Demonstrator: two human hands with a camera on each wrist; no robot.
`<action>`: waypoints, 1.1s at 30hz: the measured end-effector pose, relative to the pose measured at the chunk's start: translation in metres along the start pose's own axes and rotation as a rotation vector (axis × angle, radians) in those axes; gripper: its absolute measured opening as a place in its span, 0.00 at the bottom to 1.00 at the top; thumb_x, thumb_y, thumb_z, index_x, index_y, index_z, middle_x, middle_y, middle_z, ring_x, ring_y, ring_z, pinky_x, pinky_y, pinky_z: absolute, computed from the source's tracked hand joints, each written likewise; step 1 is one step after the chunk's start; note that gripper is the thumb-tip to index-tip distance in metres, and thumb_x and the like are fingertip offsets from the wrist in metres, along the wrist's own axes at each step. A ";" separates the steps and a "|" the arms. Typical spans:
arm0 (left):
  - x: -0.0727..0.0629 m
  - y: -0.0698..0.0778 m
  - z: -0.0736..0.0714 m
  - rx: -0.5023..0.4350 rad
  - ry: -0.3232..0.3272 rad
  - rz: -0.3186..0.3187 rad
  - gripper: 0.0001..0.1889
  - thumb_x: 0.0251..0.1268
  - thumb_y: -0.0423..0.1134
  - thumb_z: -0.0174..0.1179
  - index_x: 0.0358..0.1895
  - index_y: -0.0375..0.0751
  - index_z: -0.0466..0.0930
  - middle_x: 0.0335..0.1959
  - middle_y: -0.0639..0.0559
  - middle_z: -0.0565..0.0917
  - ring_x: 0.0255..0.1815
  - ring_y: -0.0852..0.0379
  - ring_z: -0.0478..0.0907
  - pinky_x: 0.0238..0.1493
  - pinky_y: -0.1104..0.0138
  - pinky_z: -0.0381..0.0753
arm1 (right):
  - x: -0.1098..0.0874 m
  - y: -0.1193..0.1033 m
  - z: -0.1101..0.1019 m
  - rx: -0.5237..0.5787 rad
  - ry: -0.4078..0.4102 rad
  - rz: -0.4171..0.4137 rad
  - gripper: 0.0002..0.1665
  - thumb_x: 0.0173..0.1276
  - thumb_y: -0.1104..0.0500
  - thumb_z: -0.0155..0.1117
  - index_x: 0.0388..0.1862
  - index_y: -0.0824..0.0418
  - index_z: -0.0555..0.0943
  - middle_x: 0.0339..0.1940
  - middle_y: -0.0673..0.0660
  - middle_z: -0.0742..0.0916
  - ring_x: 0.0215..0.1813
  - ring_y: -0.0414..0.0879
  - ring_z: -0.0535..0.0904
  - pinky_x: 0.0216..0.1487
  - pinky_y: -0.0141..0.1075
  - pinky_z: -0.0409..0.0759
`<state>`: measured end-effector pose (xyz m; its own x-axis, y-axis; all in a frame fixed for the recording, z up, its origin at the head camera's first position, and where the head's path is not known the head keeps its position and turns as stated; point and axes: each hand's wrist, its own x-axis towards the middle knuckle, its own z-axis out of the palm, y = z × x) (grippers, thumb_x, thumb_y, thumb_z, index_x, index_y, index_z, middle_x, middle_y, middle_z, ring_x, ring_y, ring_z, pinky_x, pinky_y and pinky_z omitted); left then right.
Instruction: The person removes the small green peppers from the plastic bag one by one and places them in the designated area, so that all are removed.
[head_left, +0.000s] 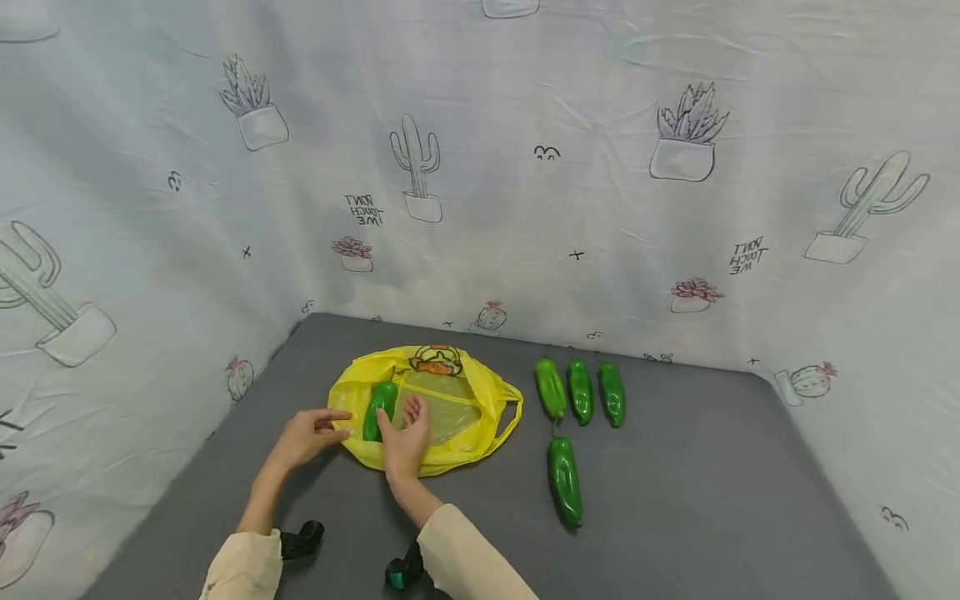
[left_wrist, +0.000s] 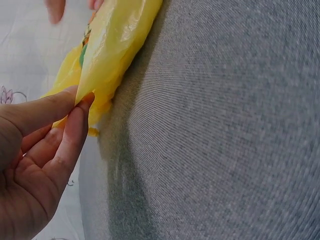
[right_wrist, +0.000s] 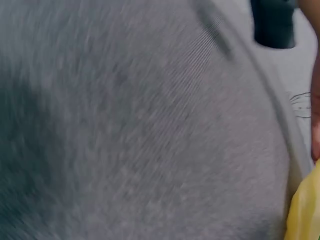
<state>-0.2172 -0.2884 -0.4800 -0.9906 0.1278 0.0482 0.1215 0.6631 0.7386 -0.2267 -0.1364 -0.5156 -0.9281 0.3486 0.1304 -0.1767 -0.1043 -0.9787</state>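
A yellow plastic bag [head_left: 491,392] lies on the grey table with its mouth spread wide. Inside its left part is a green pepper [head_left: 381,408]. My left hand [head_left: 303,437] pinches the bag's left edge between thumb and fingers, plain in the left wrist view, where the yellow bag [left_wrist: 120,45] stretches away from the fingertips. Over the front rim reaches my right hand [head_left: 407,437], fingers loosely bent, thumb beside the pepper, apparently holding nothing. The right wrist view catches only a sliver of the yellow bag [right_wrist: 304,212] and the edge of that hand.
Right of the bag, a row of green peppers [head_left: 581,392] lies on the grey table [head_left: 697,483], with another green pepper [head_left: 565,482] in front of them. A pale cloth [head_left: 510,208] printed with cacti hangs behind and at both sides. Dark devices [head_left: 302,540] sit at both wrists.
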 end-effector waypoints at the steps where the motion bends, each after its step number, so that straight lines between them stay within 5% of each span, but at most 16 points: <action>1: 0.000 0.000 0.000 -0.001 0.005 -0.003 0.17 0.61 0.33 0.65 0.51 0.25 0.80 0.30 0.45 0.82 0.28 0.54 0.77 0.29 0.64 0.74 | 0.000 0.002 0.001 -0.039 -0.001 -0.011 0.37 0.57 0.64 0.73 0.62 0.72 0.68 0.56 0.67 0.76 0.59 0.62 0.72 0.59 0.49 0.71; 6: 0.003 0.002 0.003 -0.010 0.005 0.005 0.17 0.60 0.32 0.65 0.51 0.26 0.80 0.28 0.45 0.82 0.27 0.55 0.75 0.28 0.65 0.74 | -0.004 0.014 0.003 -0.234 -0.007 -0.120 0.46 0.51 0.61 0.77 0.66 0.71 0.65 0.59 0.68 0.75 0.60 0.62 0.72 0.58 0.53 0.71; 11: 0.005 0.004 0.004 -0.016 0.010 0.003 0.17 0.60 0.32 0.65 0.51 0.26 0.80 0.30 0.45 0.82 0.28 0.54 0.77 0.30 0.64 0.74 | -0.005 0.020 0.004 -0.362 -0.002 -0.283 0.46 0.52 0.59 0.76 0.66 0.71 0.65 0.58 0.68 0.76 0.57 0.61 0.74 0.54 0.52 0.73; 17: 0.003 0.004 0.002 -0.003 0.006 -0.018 0.17 0.60 0.32 0.64 0.51 0.26 0.80 0.29 0.46 0.82 0.28 0.54 0.76 0.29 0.63 0.74 | -0.006 0.018 0.010 -0.448 -0.060 -0.230 0.42 0.49 0.65 0.72 0.63 0.75 0.67 0.52 0.67 0.77 0.50 0.57 0.76 0.50 0.51 0.75; 26: 0.002 0.006 0.002 -0.001 0.007 -0.017 0.16 0.60 0.31 0.64 0.50 0.25 0.80 0.29 0.46 0.82 0.27 0.53 0.76 0.29 0.64 0.73 | -0.003 0.008 0.006 -0.645 -0.141 -0.124 0.36 0.47 0.62 0.78 0.55 0.69 0.73 0.38 0.58 0.77 0.41 0.51 0.73 0.43 0.43 0.75; 33: -0.001 0.009 0.002 -0.012 0.005 -0.016 0.17 0.61 0.31 0.64 0.51 0.24 0.80 0.27 0.47 0.81 0.27 0.52 0.76 0.29 0.64 0.73 | 0.014 0.011 -0.010 -0.579 -0.232 -0.126 0.24 0.50 0.60 0.74 0.45 0.65 0.79 0.32 0.53 0.80 0.33 0.44 0.76 0.33 0.35 0.76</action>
<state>-0.2151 -0.2811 -0.4747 -0.9928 0.1133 0.0393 0.1045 0.6561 0.7474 -0.2384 -0.1232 -0.5262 -0.9700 0.1076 0.2178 -0.1440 0.4674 -0.8722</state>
